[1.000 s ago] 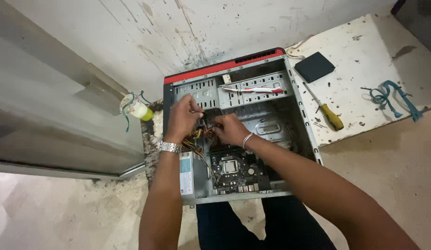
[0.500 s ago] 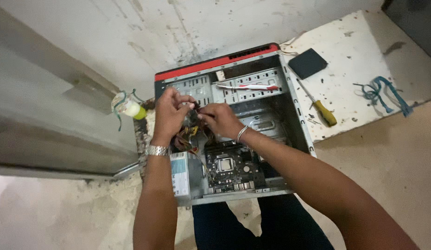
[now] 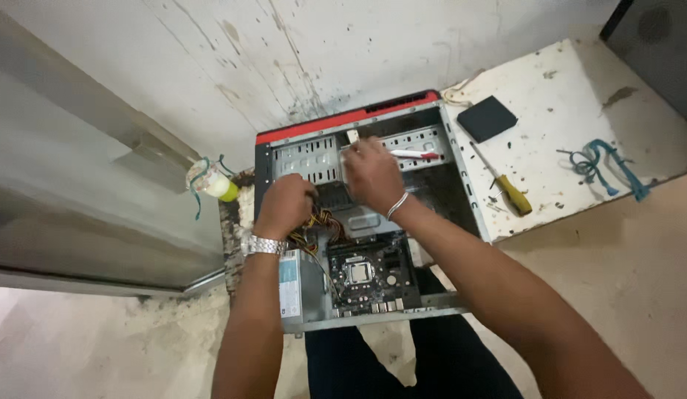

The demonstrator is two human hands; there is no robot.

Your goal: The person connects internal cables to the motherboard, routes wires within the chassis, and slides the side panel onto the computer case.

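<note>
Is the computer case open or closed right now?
Open: the computer case lies on its side, side panel off, motherboard and wires exposed.

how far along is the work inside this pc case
Done: the computer case lies open, side panel off, motherboard exposed. In hand: the left hand grips the bundle of power cables; the right hand reaches to the drive bay. Left: cables loose, screwdriver unused beside it.

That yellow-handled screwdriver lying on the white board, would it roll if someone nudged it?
Probably a little: the screwdriver has a rounded handle and lies flat on the white board. It looks stiff, and likely light and easy to lift.
</note>
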